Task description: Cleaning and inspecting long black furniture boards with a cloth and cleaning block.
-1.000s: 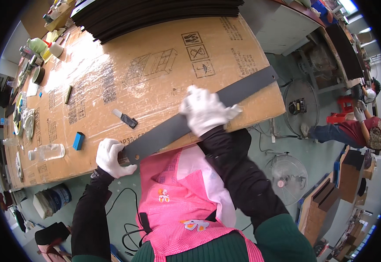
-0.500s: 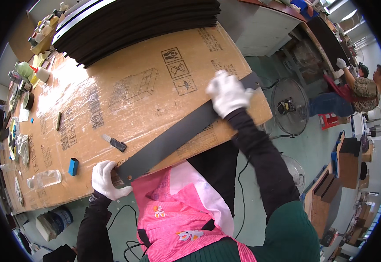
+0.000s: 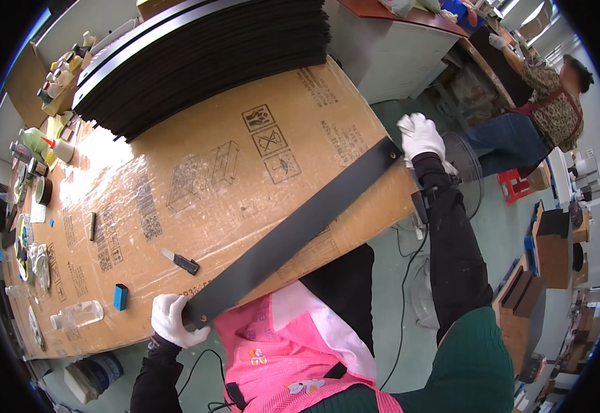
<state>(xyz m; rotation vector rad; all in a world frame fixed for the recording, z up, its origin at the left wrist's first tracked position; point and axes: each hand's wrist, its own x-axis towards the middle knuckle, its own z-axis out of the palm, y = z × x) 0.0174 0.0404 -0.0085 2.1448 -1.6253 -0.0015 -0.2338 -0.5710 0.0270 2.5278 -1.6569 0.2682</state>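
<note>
A long dark grey strip [image 3: 286,241], pierced by a hole near each end, is laid slantwise across the near right part of the cardboard-covered tabletop [image 3: 344,141]. Its near end is set between the spread thumb and bent fingers of the left hand [image 3: 176,320]; whether it is pinched or merely braced there cannot be told. The right hand [image 3: 420,135], gloved like the other, is held just beyond the far end with its fingers curled, and whether anything is bunched in them cannot be told. The work seems best done with the near end braced firmly, the strip pressed flat, and the right hand guided along its length with even pressure, so that no skew or buckling is caused. Both ends are brought close to table edges, so care is judged needful against tipping there. More room is offered on the far side of the strip, though it is bounded by the tall stack of dark strips [image 3: 210,76], and the snap-blade knife [image 3: 180,261] and blue block [image 3: 120,297] should be avoided. Beyond the right edge, a floor fan [image 3: 466,162] is seen.
</note>
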